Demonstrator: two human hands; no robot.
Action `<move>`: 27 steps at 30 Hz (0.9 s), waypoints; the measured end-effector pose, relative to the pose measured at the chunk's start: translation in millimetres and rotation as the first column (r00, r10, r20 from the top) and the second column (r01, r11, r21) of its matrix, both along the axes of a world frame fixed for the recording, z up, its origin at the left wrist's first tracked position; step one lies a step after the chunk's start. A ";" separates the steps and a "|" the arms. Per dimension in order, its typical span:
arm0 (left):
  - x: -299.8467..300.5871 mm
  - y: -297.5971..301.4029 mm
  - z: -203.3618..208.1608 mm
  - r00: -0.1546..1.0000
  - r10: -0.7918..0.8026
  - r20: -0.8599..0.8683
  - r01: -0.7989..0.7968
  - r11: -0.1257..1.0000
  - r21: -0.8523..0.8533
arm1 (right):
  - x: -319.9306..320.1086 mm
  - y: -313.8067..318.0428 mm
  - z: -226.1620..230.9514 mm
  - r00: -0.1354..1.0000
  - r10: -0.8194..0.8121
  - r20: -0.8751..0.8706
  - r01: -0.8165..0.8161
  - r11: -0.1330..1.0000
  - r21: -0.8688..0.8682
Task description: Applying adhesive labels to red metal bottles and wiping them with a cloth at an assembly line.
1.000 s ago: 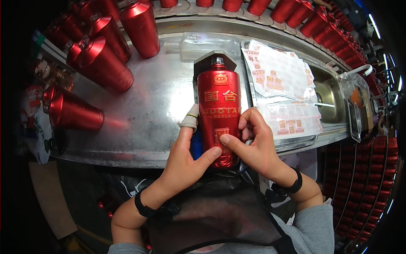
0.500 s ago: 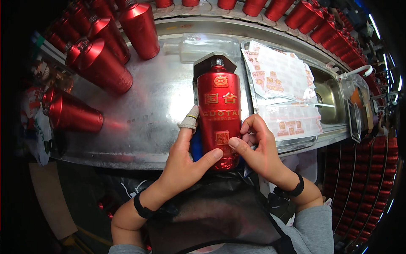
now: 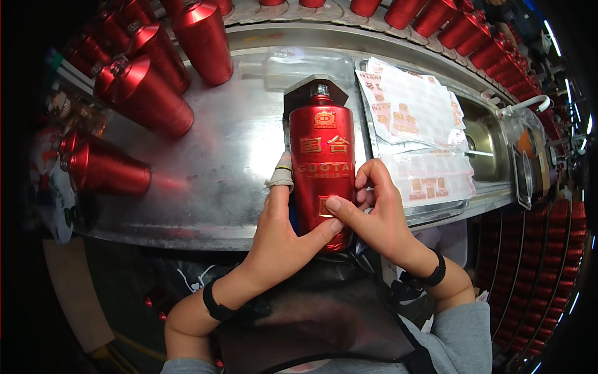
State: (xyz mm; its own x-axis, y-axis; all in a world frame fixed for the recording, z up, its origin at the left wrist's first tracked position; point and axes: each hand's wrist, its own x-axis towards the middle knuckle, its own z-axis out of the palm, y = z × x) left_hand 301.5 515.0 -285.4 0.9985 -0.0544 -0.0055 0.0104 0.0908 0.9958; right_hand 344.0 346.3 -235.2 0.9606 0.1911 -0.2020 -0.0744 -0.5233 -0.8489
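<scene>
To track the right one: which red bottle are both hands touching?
The red bottle at the middle, its gold-printed front toward the camera, between the left hand and right hand; both are clear of the other red bottles.

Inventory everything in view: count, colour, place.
Held bottle: one, red, centre
Angular piece: one, dark, behind bottle
Lying bottle: one, clear, behind
Standing bottles: several, red, left
Back bottles: many, red, far edge
Racked items: many, red, lower right
Label sheets: several, white, right
Sink: one, metallic, right
Faucet: one, white, beside sink
Counter: one, silver, centre
Clutter: several, mixed, left edge
Apron: one, black, bottom
Finger cover: one, pale, left finger
Wristbands: two, black, wrists
Left hand: one, bottle's left
Right hand: one, bottle's right
</scene>
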 end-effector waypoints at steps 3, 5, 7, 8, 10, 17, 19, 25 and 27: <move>0.7 1.3 -1.3 1.000 -0.011 0.003 0.011 1.000 0.003 | -0.5 -0.7 -1.5 1.000 0.001 0.029 -0.002 1.000 0.020; 1.5 1.4 -1.9 1.000 -0.007 0.027 0.007 1.000 0.017 | 0.0 -0.5 -2.4 0.999 0.014 0.040 -0.014 1.000 -0.018; 1.9 0.4 -2.4 1.000 -0.001 0.009 0.001 1.000 -0.027 | 0.9 0.3 -3.4 1.000 0.004 0.027 -0.003 1.000 -0.008; 1.9 0.3 -2.6 1.000 0.002 0.001 -0.002 1.000 -0.031 | 1.2 0.4 -3.8 1.000 -0.001 0.017 0.001 1.000 -0.002; 1.1 1.1 -3.0 1.000 -0.015 0.004 0.015 1.000 -0.006 | 0.9 -0.3 -4.5 1.000 -0.002 0.022 0.002 1.000 0.002; -3.7 18.9 -9.1 0.994 -0.109 0.008 0.109 0.994 -0.025 | -11.5 -12.8 -7.4 0.991 0.019 -0.135 -0.003 0.993 0.121; -3.5 20.4 -12.4 0.992 -0.128 0.022 0.128 0.992 -0.006 | -15.0 -13.5 -9.8 0.994 0.050 -0.093 -0.032 0.982 0.188; -2.1 19.3 -15.3 0.993 -0.121 -0.002 0.121 0.991 -0.057 | -18.4 -15.3 -6.5 0.993 0.083 -0.084 -0.069 0.986 0.152; -1.4 19.7 -14.4 0.992 -0.125 0.010 0.126 0.991 -0.053 | -18.1 -15.9 -5.4 0.991 0.093 -0.100 -0.080 0.988 0.133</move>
